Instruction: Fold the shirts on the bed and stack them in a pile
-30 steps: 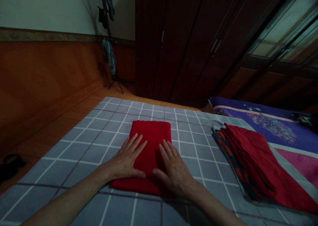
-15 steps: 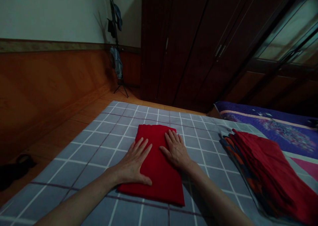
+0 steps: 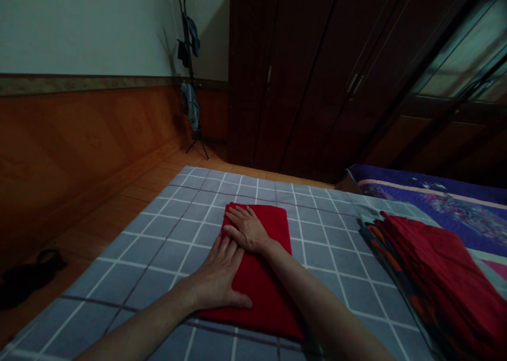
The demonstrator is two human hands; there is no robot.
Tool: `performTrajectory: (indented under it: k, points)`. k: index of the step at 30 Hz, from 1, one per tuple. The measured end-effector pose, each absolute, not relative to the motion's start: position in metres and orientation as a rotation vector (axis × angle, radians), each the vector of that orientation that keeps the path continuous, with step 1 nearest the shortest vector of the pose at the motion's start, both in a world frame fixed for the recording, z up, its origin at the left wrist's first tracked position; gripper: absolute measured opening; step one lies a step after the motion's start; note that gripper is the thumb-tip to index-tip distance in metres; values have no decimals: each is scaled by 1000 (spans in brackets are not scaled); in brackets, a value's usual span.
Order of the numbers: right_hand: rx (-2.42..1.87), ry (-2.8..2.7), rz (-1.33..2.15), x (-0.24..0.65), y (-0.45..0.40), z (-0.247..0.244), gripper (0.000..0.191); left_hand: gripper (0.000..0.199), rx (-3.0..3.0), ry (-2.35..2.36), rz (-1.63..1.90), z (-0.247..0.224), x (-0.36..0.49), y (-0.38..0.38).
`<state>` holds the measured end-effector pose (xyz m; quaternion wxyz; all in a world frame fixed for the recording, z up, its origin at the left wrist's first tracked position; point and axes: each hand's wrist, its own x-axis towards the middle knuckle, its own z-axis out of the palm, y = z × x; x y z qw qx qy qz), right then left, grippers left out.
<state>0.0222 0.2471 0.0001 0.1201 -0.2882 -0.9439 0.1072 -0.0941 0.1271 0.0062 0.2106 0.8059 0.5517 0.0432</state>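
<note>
A folded red cloth (image 3: 273,297), probably a garment, lies flat as a neat rectangle on the grey checked bedspread (image 3: 328,244). My left hand (image 3: 217,276) rests on its left edge, palm down with the thumb spread out to the right. Across the upper left part of the cloth lies my right hand (image 3: 246,228), also palm down, its fingers stretched toward the far left corner. The two hands almost meet, the right one just beyond the left fingertips. Neither hand grips anything.
To the right sits a stack of folded red and patterned clothes (image 3: 439,276). Behind it a purple floral cover (image 3: 443,197) spreads out. A dark wardrobe (image 3: 297,75) stands beyond the bed, with a coat stand (image 3: 192,81) in the corner. A black object (image 3: 31,276) lies on the floor at left.
My right hand has slid left across the red cloth, from its right edge to its far left corner. My left hand stays on the left edge. The view has shifted slightly.
</note>
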Motion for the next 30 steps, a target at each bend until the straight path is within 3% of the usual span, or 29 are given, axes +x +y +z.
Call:
performTrajectory:
  k: [7,19,26,30]
  points:
    - [-764,-2775,301,24,244,-3,52,119,2237,1530,-56,20,-83,110]
    - [-1212,-2660,68,85,243,-6,70,129,2223,1483,-172,26,-85,108]
    - [-1074,-2767,166,135,149,-8,74,128,2248,1508,-201,25,-83,107]
    - [-780,-2865,4,172,92,-15,76,126,2280,1529,-190,20,-83,106]
